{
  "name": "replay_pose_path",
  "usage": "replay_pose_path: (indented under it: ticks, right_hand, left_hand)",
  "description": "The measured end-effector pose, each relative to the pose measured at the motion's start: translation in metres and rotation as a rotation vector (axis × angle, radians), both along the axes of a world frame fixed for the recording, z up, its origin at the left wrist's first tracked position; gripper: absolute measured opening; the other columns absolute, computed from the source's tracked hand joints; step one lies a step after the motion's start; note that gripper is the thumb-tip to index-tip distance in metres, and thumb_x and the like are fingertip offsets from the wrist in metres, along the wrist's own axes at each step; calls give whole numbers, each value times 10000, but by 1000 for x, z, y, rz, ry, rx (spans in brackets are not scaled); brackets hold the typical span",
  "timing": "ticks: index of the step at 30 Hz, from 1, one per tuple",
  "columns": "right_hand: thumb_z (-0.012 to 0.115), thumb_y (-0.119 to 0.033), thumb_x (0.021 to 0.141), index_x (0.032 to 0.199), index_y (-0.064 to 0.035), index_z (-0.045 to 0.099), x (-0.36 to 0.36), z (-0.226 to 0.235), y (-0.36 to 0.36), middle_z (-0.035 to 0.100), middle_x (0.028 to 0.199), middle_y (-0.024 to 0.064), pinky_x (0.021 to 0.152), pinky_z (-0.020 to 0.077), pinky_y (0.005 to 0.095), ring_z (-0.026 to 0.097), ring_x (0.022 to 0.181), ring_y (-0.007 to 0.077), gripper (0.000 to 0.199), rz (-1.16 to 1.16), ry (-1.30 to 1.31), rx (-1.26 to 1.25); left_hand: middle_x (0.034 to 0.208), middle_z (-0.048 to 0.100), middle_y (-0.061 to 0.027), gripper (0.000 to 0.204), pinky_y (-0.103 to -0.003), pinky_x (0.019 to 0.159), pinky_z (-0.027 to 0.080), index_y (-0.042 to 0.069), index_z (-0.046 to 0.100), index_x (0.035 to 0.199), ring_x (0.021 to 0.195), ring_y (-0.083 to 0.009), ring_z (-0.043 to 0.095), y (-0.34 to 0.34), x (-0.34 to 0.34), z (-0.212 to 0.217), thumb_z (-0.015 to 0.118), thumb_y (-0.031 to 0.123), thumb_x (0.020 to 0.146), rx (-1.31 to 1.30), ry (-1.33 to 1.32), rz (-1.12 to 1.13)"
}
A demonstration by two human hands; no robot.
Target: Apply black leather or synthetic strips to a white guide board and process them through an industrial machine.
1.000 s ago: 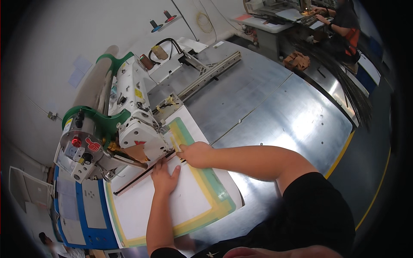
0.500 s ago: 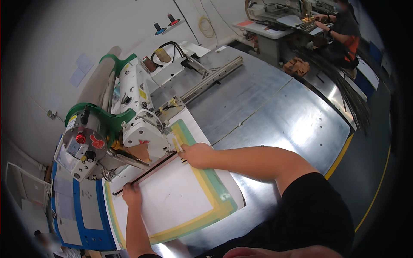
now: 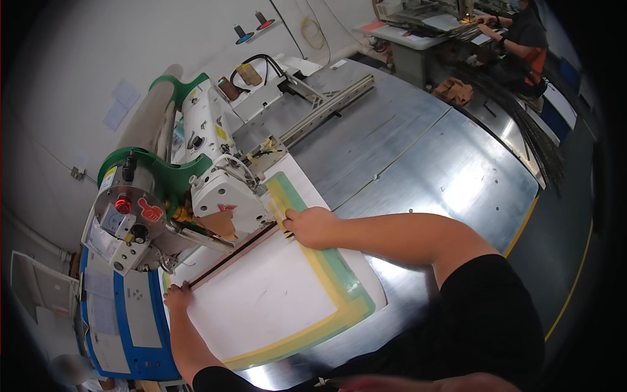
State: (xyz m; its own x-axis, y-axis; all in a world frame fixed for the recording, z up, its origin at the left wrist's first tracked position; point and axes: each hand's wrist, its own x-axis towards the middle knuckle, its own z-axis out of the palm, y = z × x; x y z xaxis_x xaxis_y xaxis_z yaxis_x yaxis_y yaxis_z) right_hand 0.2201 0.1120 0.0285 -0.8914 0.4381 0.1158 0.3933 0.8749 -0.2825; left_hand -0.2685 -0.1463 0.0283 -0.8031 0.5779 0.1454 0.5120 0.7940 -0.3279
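A long dark strip (image 3: 233,259) lies across a white template sheet (image 3: 268,297) bordered with yellow and green tape. At its near left end my left hand (image 3: 177,298) is closed, fingertips pinching the strip's tip. My right hand (image 3: 315,227) rests on the taped border by the strip's other end, its fingers curled together; what they grip is hidden. A slim yellowish piece (image 3: 277,210) shows just beyond those fingertips. Close above the strip's far end stands the white head of a sewing machine (image 3: 225,196).
A metal table (image 3: 418,163) extends to the right, with a rail (image 3: 333,108) at the back. The blue-edged panel (image 3: 138,313) is at left. Beside the machine sits a cylinder unit with a red button (image 3: 123,205). A co-worker (image 3: 522,49) sits at another machine, far right.
My left hand has slid left along the strip to its end, which stuck out past the fingers before. My right hand stays near the other end. The whole view has shifted slightly.
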Motion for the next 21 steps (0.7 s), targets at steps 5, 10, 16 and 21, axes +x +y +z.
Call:
replay_pose_path:
  ticks: [5,10,16,21]
  right_hand:
    - [568,-95,912,1230,-16,611,-4,-5,-4,584,1226,144,726,607,454,736,869,321,331,4,21,-3]
    - [590,-150,904,1216,-24,624,-9,-21,5,595,1216,151,727,603,454,733,874,332,339,-19,101,49]
    - [635,-346,929,1220,-65,631,-2,-9,1,605,1176,160,751,590,479,720,889,346,404,-39,213,7]
    - [644,-315,949,1166,-68,638,-10,-18,-1,607,1122,146,749,588,463,712,890,336,329,0,285,43]
  left_hand:
    - [1124,745,-190,662,-542,1010,484,29,774,1102,1128,-412,668,-3,5,17,494,624,1030,-98,-56,-87]
    - [820,677,-161,583,-531,839,453,20,751,698,881,-379,604,-27,28,27,619,486,1025,169,184,-308]
    - [723,643,-185,612,-529,802,452,-20,642,596,822,-384,601,-134,74,38,614,404,1037,357,317,-384]
    - [637,603,-252,541,-565,624,415,-56,623,614,600,-442,550,-211,153,10,597,280,1037,367,111,-329]
